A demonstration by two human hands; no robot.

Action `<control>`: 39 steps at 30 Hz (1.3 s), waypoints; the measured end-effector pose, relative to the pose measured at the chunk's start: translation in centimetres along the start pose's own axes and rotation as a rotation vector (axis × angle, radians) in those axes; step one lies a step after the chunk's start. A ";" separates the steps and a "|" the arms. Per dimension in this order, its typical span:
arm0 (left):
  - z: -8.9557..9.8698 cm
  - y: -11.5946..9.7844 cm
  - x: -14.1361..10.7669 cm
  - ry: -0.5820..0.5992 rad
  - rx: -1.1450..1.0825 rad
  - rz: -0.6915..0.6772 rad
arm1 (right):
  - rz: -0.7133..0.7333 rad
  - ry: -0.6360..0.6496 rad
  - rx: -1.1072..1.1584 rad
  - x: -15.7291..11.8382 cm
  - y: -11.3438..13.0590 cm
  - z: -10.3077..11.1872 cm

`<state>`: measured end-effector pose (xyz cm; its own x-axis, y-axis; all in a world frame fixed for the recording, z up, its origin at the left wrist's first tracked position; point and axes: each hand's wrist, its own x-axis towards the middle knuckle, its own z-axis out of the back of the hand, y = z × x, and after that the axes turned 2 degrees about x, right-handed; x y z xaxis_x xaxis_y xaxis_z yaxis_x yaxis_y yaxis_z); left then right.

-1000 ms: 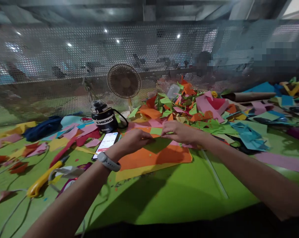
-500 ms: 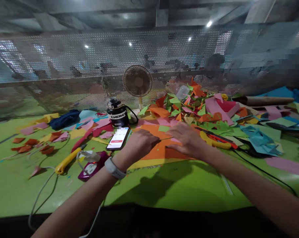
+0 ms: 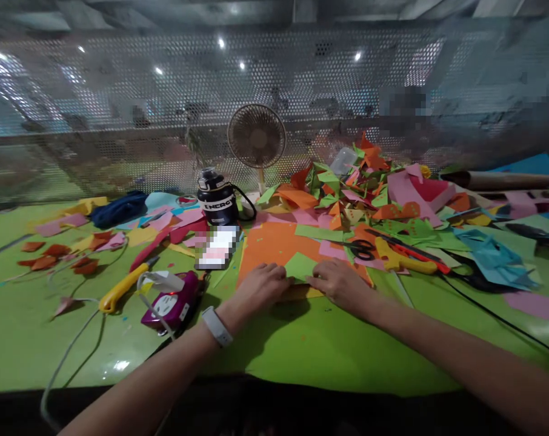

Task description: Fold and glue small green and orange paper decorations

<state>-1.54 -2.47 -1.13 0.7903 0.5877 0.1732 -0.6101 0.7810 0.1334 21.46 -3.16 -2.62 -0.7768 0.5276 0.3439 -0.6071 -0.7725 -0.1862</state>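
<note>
A small light green paper piece (image 3: 300,266) lies over the orange sheet (image 3: 268,242), between my two hands. My left hand (image 3: 265,284), with a white watch band on its wrist, pinches the left edge of that piece with curled fingers. At its right edge my right hand (image 3: 338,283) grips it with thumb and fingers. Black-handled scissors (image 3: 362,249) rest just beyond my right hand, by a long green strip (image 3: 320,233).
Left of my hands are a phone (image 3: 217,247), a purple power socket (image 3: 177,306) and a yellow-handled tool (image 3: 123,289). Behind stand a black bottle (image 3: 217,203) and a fan (image 3: 257,136). Paper scraps (image 3: 333,184) pile up at back right, near a yellow glue gun (image 3: 404,260).
Both hands have come nearer the table's front edge and now hold the green piece between them. The scissors and the long green strip have come into sight. The camera view has shifted slightly.
</note>
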 end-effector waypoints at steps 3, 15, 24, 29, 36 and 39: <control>-0.4 -0.2 -0.1 0.003 -0.164 0.092 | -0.068 -0.013 0.125 -0.2 0.0 -0.4; -1.1 1.0 0.2 -0.017 -0.760 0.557 | -0.547 0.152 0.665 1.0 -1.1 0.3; 0.1 2.5 -2.0 0.035 -0.617 0.565 | -0.636 0.216 0.740 1.2 -1.7 -0.1; 1.5 2.6 -3.5 0.055 -0.422 0.645 | -0.643 0.241 0.744 1.6 -1.9 0.1; 1.0 -4.5 -1.4 -0.032 -0.181 0.324 | -0.648 0.268 0.738 1.9 -2.0 0.2; -0.9 -6.5 -0.4 0.032 -0.226 0.267 | -0.645 0.283 0.743 2.0 -2.1 0.1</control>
<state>2.17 -7.60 -2.93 0.6081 0.7811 0.1418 -0.7702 0.6238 -0.1330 21.17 -0.55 -1.48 -0.4084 0.9100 -0.0714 -0.7409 -0.2848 0.6083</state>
